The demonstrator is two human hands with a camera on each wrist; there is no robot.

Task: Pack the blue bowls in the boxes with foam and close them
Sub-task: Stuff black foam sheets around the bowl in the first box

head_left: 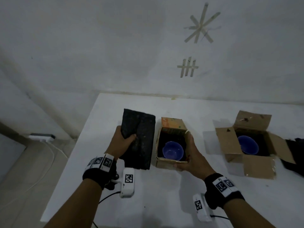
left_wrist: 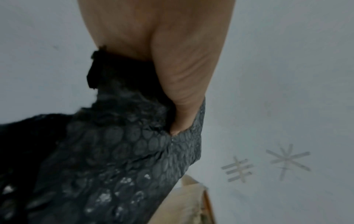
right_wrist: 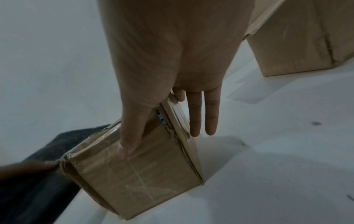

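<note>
A small cardboard box (head_left: 164, 163) stands open mid-table with a blue bowl (head_left: 172, 150) inside on black lining. My right hand (head_left: 185, 150) holds its near right corner, thumb on the front face and fingers along the right wall; the right wrist view shows the same hold of my right hand (right_wrist: 162, 141) on the small box (right_wrist: 134, 174). My left hand (head_left: 130, 137) grips a black foam sheet (head_left: 139, 150) just left of the box, its thumb (left_wrist: 178, 109) dug into the bubbled foam (left_wrist: 114, 151). A larger open box (head_left: 233, 155) at the right holds a second blue bowl (head_left: 247, 144).
The white table (head_left: 164, 203) ends at the left near the foam and meets the wall behind. More black foam (head_left: 294, 153) lies at the far right edge. The larger box's flaps (head_left: 258, 167) spread outward. A power strip (head_left: 42, 137) with cable sits on the floor at the left.
</note>
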